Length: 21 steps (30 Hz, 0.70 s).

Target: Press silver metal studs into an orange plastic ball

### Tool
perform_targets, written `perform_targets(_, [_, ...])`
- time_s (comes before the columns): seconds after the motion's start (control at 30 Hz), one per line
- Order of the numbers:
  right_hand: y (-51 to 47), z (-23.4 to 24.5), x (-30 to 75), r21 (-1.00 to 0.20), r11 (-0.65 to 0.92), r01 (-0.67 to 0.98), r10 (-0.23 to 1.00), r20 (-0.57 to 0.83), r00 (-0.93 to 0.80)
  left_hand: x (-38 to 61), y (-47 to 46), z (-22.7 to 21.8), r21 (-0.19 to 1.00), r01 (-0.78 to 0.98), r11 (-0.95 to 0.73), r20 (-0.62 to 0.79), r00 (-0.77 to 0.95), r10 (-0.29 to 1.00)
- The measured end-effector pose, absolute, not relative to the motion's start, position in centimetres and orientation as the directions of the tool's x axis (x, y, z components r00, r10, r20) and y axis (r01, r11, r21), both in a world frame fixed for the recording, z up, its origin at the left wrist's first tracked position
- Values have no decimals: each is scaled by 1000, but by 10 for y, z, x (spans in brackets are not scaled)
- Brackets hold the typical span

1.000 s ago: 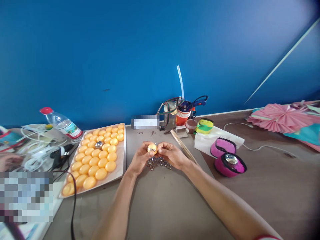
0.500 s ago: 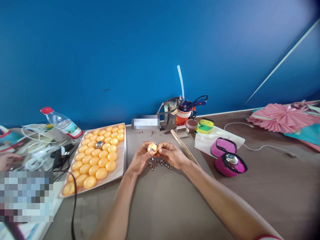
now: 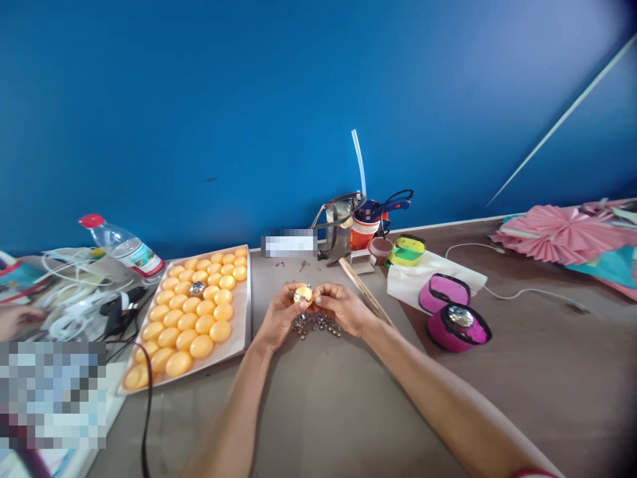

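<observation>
A tangle of white cables lay along the left side of the table, with a red-capped bottle behind it near the far edge. Next came a shallow white tray, its long sides running from the far edge back toward the near one, filled with rows of orange balls; one piece among them, a silvery ball, had a shiny covered top. Right of the tray, over the table's middle, the left hand pinched the held ball between thumb and fingers. That ball was round, with no long axis to speak of, but a glittering strip crossed its face. It sat directly between the two hands, more within the left one's grasp; the right hand met its right side, thumb and fingertips pressed together, though whether they gripped a small piece I could not tell. A cluster of shiny pieces lay just on the near-edge side of both hands, partly hidden by them. Behind, by the far edge, stood an orange cup; farther right lay wooden sticks, two magenta bands and, toward the far right corner, pink folded paper.
</observation>
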State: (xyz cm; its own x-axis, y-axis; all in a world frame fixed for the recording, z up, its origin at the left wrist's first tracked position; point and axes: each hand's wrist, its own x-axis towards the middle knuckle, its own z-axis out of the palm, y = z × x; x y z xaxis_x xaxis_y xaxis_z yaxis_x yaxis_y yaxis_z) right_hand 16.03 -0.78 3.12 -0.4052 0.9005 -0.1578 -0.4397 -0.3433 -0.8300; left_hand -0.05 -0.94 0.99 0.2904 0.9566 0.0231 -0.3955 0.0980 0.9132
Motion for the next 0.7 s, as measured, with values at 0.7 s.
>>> perform_targets(0.7, [-2,21,157,-855,-207,-475,962,-90,-257,6,-8,9,841,-521,146,1,272,962])
